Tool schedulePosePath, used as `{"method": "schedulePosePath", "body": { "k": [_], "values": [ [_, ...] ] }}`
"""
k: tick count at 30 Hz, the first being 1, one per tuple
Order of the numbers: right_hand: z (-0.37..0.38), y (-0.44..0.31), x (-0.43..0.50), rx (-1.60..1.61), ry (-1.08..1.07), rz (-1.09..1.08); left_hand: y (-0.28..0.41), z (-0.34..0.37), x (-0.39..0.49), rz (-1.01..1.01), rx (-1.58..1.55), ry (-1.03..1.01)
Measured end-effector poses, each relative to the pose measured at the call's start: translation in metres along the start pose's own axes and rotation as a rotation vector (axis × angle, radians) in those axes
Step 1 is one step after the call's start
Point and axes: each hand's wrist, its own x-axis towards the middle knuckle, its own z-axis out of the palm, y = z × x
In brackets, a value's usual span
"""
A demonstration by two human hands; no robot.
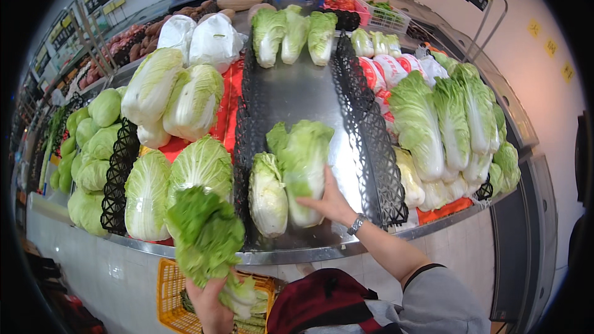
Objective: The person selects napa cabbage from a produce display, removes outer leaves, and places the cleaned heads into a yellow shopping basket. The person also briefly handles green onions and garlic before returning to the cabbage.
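My left hand [209, 304] grips a bunch of loose green cabbage leaves [204, 232], held in front of the stand's metal edge. The lower leaves droop over a yellow plastic crate [168, 290] on the floor. On the bare steel display surface [297, 95], my right hand [330, 199] is on the lower side of a napa cabbage [304, 167], its thumb across the front. Touching or just left of that head lies a smaller napa cabbage [268, 197] with pale, lightly marked outer leaves. Three more napa cabbages [294, 35] stand in a row at the far end.
Black plastic lattice dividers [241, 148] flank the steel strip. Wrapped napa cabbages [147, 195] lie left, and long leafy heads [417, 125] are stacked right. White plastic bags [216, 39] sit at the back left. The stand's metal rim [301, 256] runs before me.
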Motion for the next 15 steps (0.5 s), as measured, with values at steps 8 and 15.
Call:
{"method": "schedulePosePath", "body": {
  "k": [8, 15],
  "values": [
    [-0.053, -0.066, -0.101, 0.091, -0.153, -0.346, -0.023, 0.004, 0.001, 0.128, 0.68, -0.879],
    [0.06, -0.033, -0.144, 0.033, -0.95, -0.224, -0.075, -0.077, -0.049, -0.031, 0.975, -0.68]
  ]
}}
